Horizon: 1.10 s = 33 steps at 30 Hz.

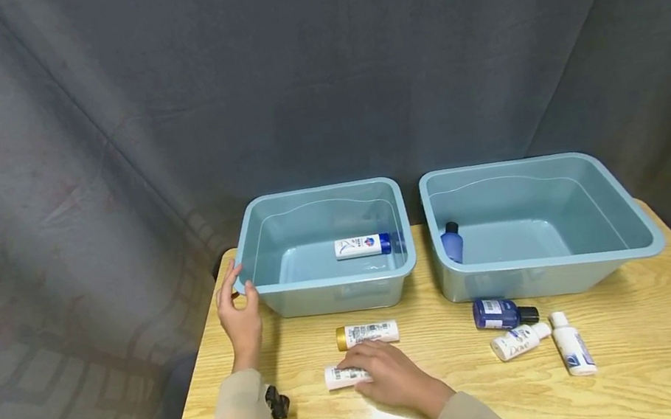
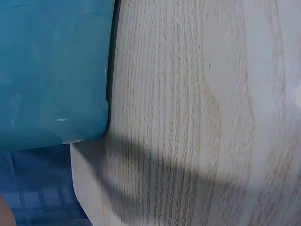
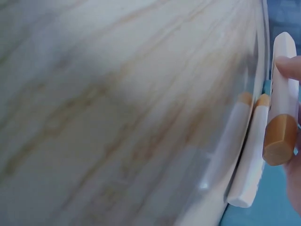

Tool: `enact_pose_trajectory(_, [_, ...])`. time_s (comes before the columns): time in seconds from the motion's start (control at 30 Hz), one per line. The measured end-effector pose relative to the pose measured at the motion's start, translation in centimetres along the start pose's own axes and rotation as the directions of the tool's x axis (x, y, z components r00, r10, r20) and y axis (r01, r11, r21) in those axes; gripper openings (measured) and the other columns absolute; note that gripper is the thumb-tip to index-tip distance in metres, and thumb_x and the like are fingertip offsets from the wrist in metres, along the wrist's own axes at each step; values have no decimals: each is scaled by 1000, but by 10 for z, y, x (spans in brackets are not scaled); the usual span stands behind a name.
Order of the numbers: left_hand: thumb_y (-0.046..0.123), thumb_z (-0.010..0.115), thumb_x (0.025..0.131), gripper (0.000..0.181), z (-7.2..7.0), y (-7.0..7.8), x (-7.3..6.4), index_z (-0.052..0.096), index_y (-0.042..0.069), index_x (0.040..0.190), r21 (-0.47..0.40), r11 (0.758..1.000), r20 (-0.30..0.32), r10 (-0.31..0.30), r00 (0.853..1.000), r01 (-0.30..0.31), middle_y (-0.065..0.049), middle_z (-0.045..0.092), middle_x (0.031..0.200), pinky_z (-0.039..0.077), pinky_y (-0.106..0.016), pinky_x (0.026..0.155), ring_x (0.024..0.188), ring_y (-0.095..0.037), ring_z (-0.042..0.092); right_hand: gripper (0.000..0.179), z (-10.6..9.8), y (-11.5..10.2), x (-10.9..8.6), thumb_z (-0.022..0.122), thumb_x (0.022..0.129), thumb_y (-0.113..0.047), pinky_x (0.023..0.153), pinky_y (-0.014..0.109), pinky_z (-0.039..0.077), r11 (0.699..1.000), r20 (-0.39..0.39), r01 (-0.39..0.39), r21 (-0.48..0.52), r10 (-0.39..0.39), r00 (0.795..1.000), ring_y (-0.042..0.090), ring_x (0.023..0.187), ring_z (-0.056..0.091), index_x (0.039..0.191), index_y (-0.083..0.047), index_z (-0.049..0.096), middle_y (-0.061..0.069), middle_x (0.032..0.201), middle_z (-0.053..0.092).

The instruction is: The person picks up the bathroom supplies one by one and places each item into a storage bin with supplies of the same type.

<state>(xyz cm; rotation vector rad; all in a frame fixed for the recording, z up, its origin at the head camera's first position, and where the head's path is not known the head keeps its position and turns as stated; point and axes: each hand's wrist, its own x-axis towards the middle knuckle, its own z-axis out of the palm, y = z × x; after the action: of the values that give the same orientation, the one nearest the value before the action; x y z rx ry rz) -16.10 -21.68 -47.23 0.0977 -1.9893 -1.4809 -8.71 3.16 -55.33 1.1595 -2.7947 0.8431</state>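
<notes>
My left hand [image 1: 242,323] grips the front left rim corner of the left blue-grey plastic bin [image 1: 331,296], with thumb and fingers spread around it. At the front of the table my right hand [image 1: 391,372] holds a small white bottle [image 1: 338,377], its gold cap [image 3: 280,141] showing in the right wrist view. The thumb lies along the bottle's side there. Just beyond it a second white bottle with a gold cap [image 1: 371,333] lies on its side on the table. Inside the left bin lies a white bottle with a blue cap [image 1: 358,246].
To the right stands another blue-grey bin [image 1: 542,275] with a blue bottle [image 1: 453,245] in it. Before that bin lie a dark blue bottle [image 1: 495,314], a white Dove bottle [image 1: 519,341] and a white bottle with a blue label [image 1: 573,347]. A dark curtain [image 1: 312,79] hangs behind.
</notes>
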Motion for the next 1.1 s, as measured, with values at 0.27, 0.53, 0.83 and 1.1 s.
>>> enact_pose_trajectory(0.27, [0,55,96,35,0,-1,0,61,-3,131,0,1000,2,-5,1000,5,-9,50,147,34,-32,93,126,-27,45,41,-9,-1,1,73,86,-21,107,40,41,1000,-46,31,-5,-31,998,14,118,57,126,-24,67,-7,123,64])
enact_pose_trajectory(0.53, [0,55,96,35,0,-1,-1,61,-4,130,-1,1000,-1,1,1000,-1,-9,50,147,34,-28,93,122,-25,46,41,-18,-5,3,74,85,-20,105,38,43,998,-89,55,-2,-55,994,14,116,58,125,-22,68,-5,122,65])
enact_pose_trajectory(0.83, [-1,55,96,35,0,-1,-1,61,-4,130,-5,1000,-7,7,1000,-7,-10,50,146,34,-31,93,122,-25,46,40,-27,-7,6,74,84,-15,107,35,41,993,-155,121,-15,-122,980,13,116,58,123,-21,69,-7,119,65])
enact_pose_trajectory(1.1, [-1,56,95,35,1,0,-1,61,-4,130,-1,1000,-12,6,1000,-6,-9,51,146,34,-26,93,121,-22,47,40,-35,-11,10,76,83,-16,106,35,42,990,-192,142,-20,-143,971,12,115,59,122,-21,70,-6,120,65])
